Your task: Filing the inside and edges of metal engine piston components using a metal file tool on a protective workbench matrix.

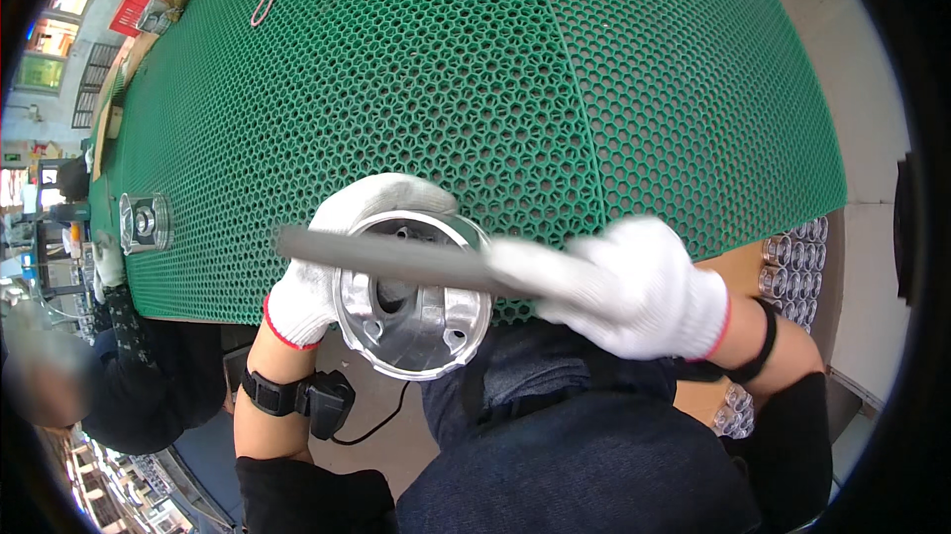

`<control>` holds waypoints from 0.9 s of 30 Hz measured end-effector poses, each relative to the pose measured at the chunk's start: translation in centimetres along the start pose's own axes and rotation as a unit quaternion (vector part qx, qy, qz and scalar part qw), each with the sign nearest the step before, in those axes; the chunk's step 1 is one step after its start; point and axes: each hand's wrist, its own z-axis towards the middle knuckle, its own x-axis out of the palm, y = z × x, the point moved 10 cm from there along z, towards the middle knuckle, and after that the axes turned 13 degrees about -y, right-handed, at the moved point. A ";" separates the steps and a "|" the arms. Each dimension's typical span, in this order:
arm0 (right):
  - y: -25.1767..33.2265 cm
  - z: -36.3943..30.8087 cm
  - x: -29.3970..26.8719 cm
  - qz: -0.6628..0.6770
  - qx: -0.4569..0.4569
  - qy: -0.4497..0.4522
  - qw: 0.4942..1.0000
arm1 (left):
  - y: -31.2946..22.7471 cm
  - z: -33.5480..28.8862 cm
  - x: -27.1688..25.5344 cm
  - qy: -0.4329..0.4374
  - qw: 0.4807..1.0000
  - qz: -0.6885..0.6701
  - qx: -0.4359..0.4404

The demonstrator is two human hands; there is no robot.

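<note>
Two hands in white knit gloves work close to the body, just below the near edge of a green mat. The left hand (327,257) is wrapped around a round, shiny metal part (414,306), gripping it from the left and behind, with the part's open hollow side facing up toward the camera. Inside the hollow are ribs and small holes.

The right hand (634,286) is closed around the handle end of a long, flat grey file (386,259). The file lies across the top rim of the metal part, reaching from the right hand over to the left past the part's edge. It looks slightly blurred.

A black strap with a small black box (315,400) sits on the left wrist, with a thin cable hanging from it. A black band (758,351) circles the right wrist.

Beyond the hands, the green honeycomb mat (555,78) covers the table. Another metal part (145,222) sits at the mat's left edge, near another person's gloved hand (107,259). To the right, below the table edge, rows of shiny metal parts (794,267) are stacked together.
</note>
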 end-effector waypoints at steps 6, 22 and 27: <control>-1.1 -4.7 -1.0 0.005 0.043 0.131 0.990 | -0.6 -0.5 -0.2 0.010 0.997 0.069 -0.017; -4.8 -3.3 -3.4 0.148 0.142 -0.093 0.974 | -2.7 -7.9 -4.2 -0.438 0.874 -0.115 0.178; -5.1 -2.5 -2.7 0.127 0.155 -0.089 0.976 | -2.6 -6.0 -2.1 -0.262 0.934 0.039 0.240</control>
